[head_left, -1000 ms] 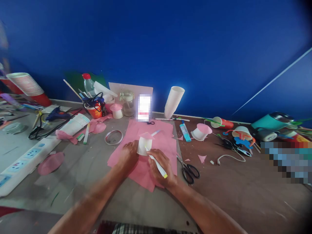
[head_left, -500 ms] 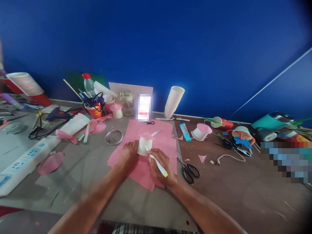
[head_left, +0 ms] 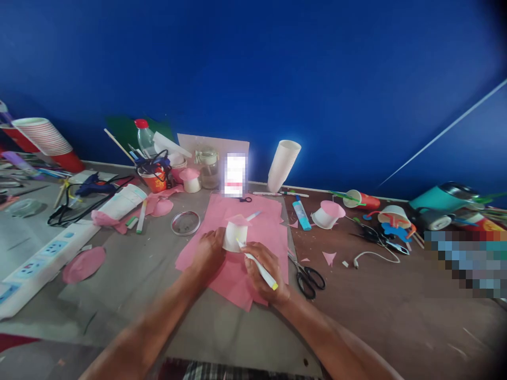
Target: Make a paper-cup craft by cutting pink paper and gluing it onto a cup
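Observation:
A small white paper cup [head_left: 234, 238] with a pink paper piece [head_left: 236, 219] at its far end rests on pink paper sheets [head_left: 233, 290]. My left hand [head_left: 210, 250] is closed at the cup's left side and steadies it. In my right hand [head_left: 261, 272] is a white marker [head_left: 260, 268] with a yellow end, its tip at the cup's lower right side. Faint yellow marks show on the cup. A pen-like stick [head_left: 253, 215] lies just beyond the cup on the sheets.
Black-handled scissors [head_left: 307, 279] lie right of the sheets, near a blue glue stick [head_left: 301, 214] and a white cup with a pink top [head_left: 327, 215]. A round lid [head_left: 185, 223] and a power strip [head_left: 45, 258] lie left. Stacked white cups [head_left: 283, 166] stand by the blue wall.
The marker tip has shifted slightly down on the cup, and my right hand has moved a little right and down. My left hand keeps its place on the cup.

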A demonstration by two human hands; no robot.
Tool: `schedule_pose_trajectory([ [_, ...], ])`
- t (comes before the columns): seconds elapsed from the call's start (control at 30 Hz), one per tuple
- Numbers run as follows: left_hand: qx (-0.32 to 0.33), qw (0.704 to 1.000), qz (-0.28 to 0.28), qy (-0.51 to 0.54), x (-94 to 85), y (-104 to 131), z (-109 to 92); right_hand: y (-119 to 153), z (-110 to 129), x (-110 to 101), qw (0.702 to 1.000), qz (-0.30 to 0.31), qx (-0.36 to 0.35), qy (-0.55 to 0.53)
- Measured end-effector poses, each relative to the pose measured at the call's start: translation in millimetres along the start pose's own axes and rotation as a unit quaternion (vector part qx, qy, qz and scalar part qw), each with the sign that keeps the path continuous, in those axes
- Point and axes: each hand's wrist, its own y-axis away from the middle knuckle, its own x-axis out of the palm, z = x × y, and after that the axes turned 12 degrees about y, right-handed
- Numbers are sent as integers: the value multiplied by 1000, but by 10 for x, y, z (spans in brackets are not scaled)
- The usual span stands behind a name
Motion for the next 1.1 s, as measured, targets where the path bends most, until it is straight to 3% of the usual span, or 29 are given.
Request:
schedule_pose_trajectory([
  [0.9,32,999,-16,0,-6,23,-18,0,-56,47,999,26,12,16],
  [1.1,15,1000,-22,15,26,9,18,9,-49,40,1000,7,13,12],
])
